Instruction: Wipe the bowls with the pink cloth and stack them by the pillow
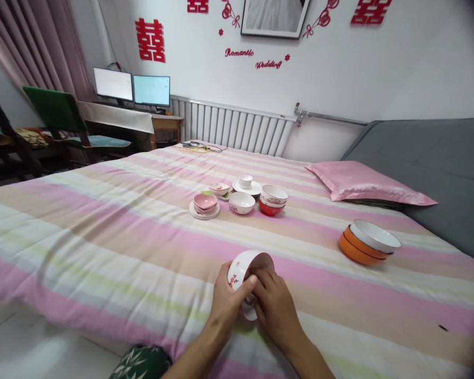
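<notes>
A white bowl with a red rim and red blossom print is tilted on its side above the near part of the bed. My left hand is closed round its left side, the thumb over the rim. Inside the bowl's mouth, the curled fingers of my right hand grip it from the right; their tips are partly hidden. Farther back stand a white bowl, white bowls stacked on a red bowl, and pink dishes on white plates.
Orange bowls with a white inside stand stacked at the right. Small white dishes sit on a plate behind the bowls. A pink pillow leans by the grey headboard. Cables lie at the bed's far edge.
</notes>
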`<state>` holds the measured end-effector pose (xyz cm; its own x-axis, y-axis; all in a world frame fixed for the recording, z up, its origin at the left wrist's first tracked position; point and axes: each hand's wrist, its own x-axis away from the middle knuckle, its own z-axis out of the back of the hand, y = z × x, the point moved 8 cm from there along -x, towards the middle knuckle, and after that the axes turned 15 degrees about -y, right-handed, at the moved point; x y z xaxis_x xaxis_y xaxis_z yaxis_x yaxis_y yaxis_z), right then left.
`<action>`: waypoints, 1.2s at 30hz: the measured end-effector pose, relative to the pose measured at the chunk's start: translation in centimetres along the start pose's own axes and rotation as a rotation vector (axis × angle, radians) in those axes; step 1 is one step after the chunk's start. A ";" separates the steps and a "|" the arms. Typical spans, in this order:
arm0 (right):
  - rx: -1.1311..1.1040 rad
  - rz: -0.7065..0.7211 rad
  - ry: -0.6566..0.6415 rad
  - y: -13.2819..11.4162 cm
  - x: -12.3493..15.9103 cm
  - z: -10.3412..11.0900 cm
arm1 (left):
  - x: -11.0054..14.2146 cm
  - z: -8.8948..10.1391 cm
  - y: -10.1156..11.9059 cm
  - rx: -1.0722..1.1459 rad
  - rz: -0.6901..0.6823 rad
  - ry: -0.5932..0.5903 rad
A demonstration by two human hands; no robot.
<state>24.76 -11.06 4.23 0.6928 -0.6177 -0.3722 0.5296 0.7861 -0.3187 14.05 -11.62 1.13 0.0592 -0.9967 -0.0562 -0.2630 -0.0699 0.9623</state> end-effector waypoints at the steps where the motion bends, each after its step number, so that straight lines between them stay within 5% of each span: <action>1: -0.001 0.001 -0.001 0.0 0.0 0.0 | 0.0 0.0 0.0 0.000 0.000 0.006; 36: -0.101 -0.015 -0.052 -0.2 0.2 -0.2 | 0.1 0.0 0.9 -0.012 -0.022 0.010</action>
<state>24.69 -11.32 4.07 0.7112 -0.6251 -0.3217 0.4899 0.7689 -0.4109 13.78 -11.81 1.99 0.0749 -0.9944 -0.0747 -0.2499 -0.0912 0.9640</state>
